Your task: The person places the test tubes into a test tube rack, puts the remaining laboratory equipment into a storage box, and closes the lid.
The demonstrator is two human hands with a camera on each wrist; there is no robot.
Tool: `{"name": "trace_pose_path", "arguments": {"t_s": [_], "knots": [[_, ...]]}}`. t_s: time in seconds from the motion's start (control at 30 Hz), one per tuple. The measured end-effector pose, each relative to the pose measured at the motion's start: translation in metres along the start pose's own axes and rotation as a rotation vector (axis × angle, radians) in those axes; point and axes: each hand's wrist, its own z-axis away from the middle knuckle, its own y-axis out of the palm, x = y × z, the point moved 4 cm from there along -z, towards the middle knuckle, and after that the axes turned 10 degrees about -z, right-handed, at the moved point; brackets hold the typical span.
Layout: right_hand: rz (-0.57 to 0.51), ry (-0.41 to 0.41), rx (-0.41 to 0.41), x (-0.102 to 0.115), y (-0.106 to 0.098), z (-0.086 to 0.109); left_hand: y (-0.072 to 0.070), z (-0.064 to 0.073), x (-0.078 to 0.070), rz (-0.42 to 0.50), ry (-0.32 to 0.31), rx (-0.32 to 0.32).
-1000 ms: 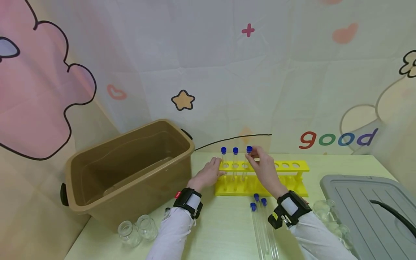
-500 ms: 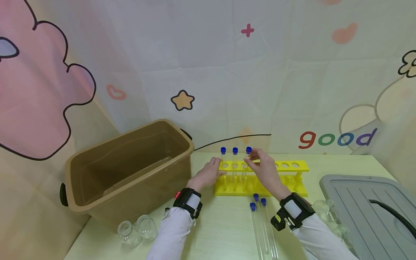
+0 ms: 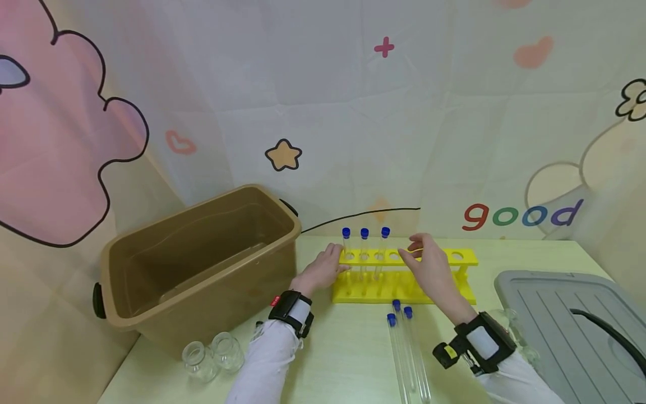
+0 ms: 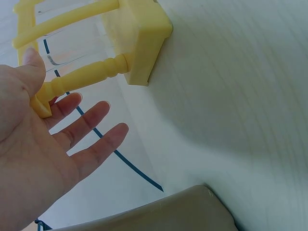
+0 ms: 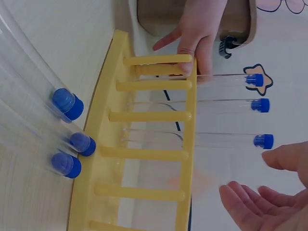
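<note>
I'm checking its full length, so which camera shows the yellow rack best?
The head view: both ends of the yellow rack show, though the right hand covers part. The right wrist's is closer but crops one end; the left wrist's shows just one end.

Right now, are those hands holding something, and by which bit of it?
The left hand pinches the yellow rack by its top plate, at the end nearest the brown bin. The right hand holds nothing.

Both your forearms [image 3: 270,359] reach from the near side toward the far. Your left hand [image 3: 321,270] pinches with its thumb [image 4: 32,72], outer fingers [image 4: 98,150] spread; your right hand [image 3: 430,270] is loosely curved, pinching nothing.
</note>
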Motion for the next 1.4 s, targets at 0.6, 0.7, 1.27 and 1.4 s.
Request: {"name": "trace_pose_path", "arguments": {"t_s": [0.6, 0.7, 1.27, 1.4], "knots": [[0.106, 0.146, 0.294, -0.003, -0.009, 0.029, 0.000, 0.000, 0.002, 0.003, 0.002, -0.008], [0.120, 0.165, 0.297, -0.011, -0.007, 0.031, 0.000, 0.000, 0.001, 0.005, 0.000, -0.005], [0.185, 0.303, 0.384, -0.046, 0.003, 0.044, -0.002, 0.001, -0.002, -0.002, 0.005, 0.001], [0.194, 0.326, 0.408, -0.050, 0.006, 0.048, -0.002, 0.000, -0.002, -0.003, -0.004, 0.007]]}}
